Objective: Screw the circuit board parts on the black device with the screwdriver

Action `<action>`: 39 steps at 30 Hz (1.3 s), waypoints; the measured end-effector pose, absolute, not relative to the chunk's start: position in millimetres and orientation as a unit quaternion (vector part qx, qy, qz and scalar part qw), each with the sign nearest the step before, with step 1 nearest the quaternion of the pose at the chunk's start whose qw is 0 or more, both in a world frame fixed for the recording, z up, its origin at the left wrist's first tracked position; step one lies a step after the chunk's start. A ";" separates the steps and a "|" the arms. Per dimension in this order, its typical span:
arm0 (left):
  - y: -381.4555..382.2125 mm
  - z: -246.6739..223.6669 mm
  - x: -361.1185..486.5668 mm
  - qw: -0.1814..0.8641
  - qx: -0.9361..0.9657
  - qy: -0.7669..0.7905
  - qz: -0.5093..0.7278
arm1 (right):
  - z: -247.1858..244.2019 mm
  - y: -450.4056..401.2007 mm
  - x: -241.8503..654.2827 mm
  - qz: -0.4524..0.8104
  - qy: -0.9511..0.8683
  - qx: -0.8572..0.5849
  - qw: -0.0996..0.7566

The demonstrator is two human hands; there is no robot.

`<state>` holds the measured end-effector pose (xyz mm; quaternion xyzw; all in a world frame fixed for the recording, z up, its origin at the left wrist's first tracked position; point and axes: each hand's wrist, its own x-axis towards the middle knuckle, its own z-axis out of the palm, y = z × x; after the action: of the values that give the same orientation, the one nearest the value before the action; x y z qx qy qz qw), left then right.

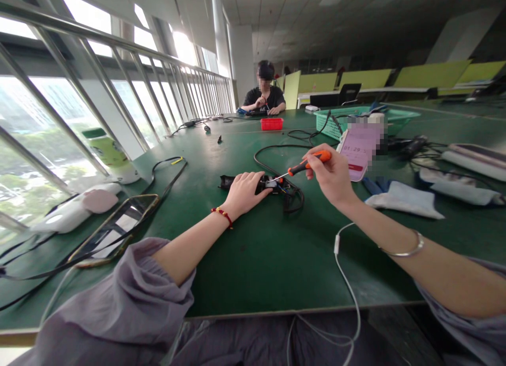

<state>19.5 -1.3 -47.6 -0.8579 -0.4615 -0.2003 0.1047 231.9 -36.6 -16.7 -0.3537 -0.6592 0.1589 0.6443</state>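
On the green table my left hand (247, 193) lies over a black device (226, 182) and holds it down, its fingers wrapped over the body. The device's right end is open, with small coloured wires and a light-coloured part showing. An orange and black screwdriver (310, 162) is gripped in my right hand (330, 175). Its metal shaft slants down to the left, and the tip is at the open end of the device, beside my left fingertips. A black cable (272, 146) lies curved on the table behind the device.
A phone showing a timer (358, 152) leans before a green basket (328, 125). Cloth pieces (411, 197) lie right, a red box (272, 124) farther back. Another phone (114, 231), a white object (75, 210) and a cup (113, 158) stand left. A person (264, 95) sits opposite.
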 end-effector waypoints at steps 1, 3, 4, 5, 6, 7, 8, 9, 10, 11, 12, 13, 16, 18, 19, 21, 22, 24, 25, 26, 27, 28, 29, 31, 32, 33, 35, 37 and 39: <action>-1.5 -47.7 19.5 0.105 -0.858 -0.461 -0.201 | -16.1 -37.6 231.4 0.156 -0.660 -0.353 0.645; -1.6 -47.8 19.4 0.105 -0.858 -0.459 -0.204 | -14.9 -39.1 231.0 0.150 -0.660 -0.348 0.649; -1.6 -47.9 19.3 0.105 -0.858 -0.459 -0.205 | -14.6 -39.6 231.1 0.146 -0.659 -0.344 0.652; -1.6 -48.0 19.2 0.104 -0.859 -0.458 -0.205 | -14.6 -39.7 231.2 0.144 -0.659 -0.341 0.655; -1.6 -48.0 19.2 0.104 -0.859 -0.457 -0.205 | -14.9 -39.6 231.5 0.142 -0.658 -0.340 0.656; -1.5 -48.1 19.1 0.105 -0.859 -0.456 -0.206 | -15.7 -39.1 231.7 0.140 -0.659 -0.341 0.656; -1.5 -48.2 19.1 0.106 -0.859 -0.456 -0.206 | -16.8 -38.5 232.0 0.140 -0.662 -0.343 0.651; -1.5 -48.3 19.1 0.107 -0.859 -0.456 -0.207 | -18.1 -37.8 232.2 0.140 -0.667 -0.347 0.645; -1.5 -48.3 19.1 0.108 -0.859 -0.455 -0.208 | -19.5 -37.0 232.3 0.141 -0.671 -0.350 0.638; -1.5 -48.4 19.1 0.109 -0.859 -0.455 -0.209 | -20.7 -36.3 232.4 0.141 -0.675 -0.353 0.632; -1.5 -48.5 19.1 0.109 -0.859 -0.455 -0.209 | -21.6 -35.8 232.3 0.140 -0.676 -0.356 0.630; -1.5 -48.6 19.1 0.110 -0.859 -0.455 -0.210 | -22.1 -35.7 232.2 0.136 -0.674 -0.357 0.632; -1.5 -48.8 18.6 0.111 -0.859 -0.454 -0.209 | -20.3 -37.3 231.0 0.126 -0.660 -0.352 0.652; -1.6 -49.1 18.2 0.112 -0.859 -0.453 -0.209 | -17.5 -39.9 229.7 0.128 -0.652 -0.341 0.665; -1.6 -49.2 18.1 0.113 -0.859 -0.453 -0.209 | -16.1 -41.2 229.0 0.130 -0.649 -0.337 0.670; -1.6 -49.6 17.9 0.113 -0.859 -0.453 -0.210 | -14.4 -43.3 227.7 0.136 -0.647 -0.336 0.671; -1.6 -49.8 17.9 0.114 -0.859 -0.453 -0.210 | -14.1 -43.9 227.2 0.139 -0.649 -0.338 0.668; -1.5 -50.0 18.0 0.113 -0.859 -0.453 -0.211 | -14.7 -43.6 227.0 0.143 -0.654 -0.344 0.659; -1.5 -50.0 18.1 0.113 -0.859 -0.453 -0.211 | -15.3 -43.0 227.3 0.143 -0.656 -0.346 0.655; -1.5 -49.9 18.2 0.112 -0.858 -0.454 -0.212 | -15.9 -42.2 227.8 0.143 -0.658 -0.347 0.653; -1.6 -49.8 18.2 0.111 -0.858 -0.454 -0.212 | -16.4 -41.2 228.5 0.143 -0.660 -0.348 0.650; -1.7 -49.5 18.2 0.110 -0.858 -0.454 -0.212 | -16.6 -40.4 229.2 0.144 -0.662 -0.349 0.647; -1.9 -49.1 18.2 0.110 -0.858 -0.454 -0.212 | -16.4 -39.9 229.9 0.144 -0.665 -0.352 0.643; -2.5 -48.3 18.2 0.109 -0.858 -0.455 -0.211 | -14.8 -40.2 230.8 0.132 -0.671 -0.361 0.634; -2.7 -48.0 18.3 0.109 -0.858 -0.455 -0.212 | -13.5 -41.1 230.8 0.118 -0.674 -0.369 0.629; -2.8 -47.7 18.4 0.109 -0.858 -0.455 -0.213 | -11.9 -42.4 230.6 0.101 -0.678 -0.377 0.623; -2.8 -47.6 18.9 0.109 -0.857 -0.455 -0.215 | -8.8 -45.4 229.4 0.071 -0.683 -0.393 0.612; -2.3 -47.9 19.5 0.110 -0.856 -0.456 -0.215 | -6.8 -47.7 228.0 0.054 -0.684 -0.401 0.607; -1.6 -48.5 19.7 0.112 -0.856 -0.458 -0.213 | -6.6 -47.9 227.3 0.049 -0.683 -0.389 0.616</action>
<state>19.7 -1.6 -48.5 -0.8560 -0.4577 -0.2128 0.1117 227.3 -47.9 -6.6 -0.3892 -0.6833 0.0487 0.6159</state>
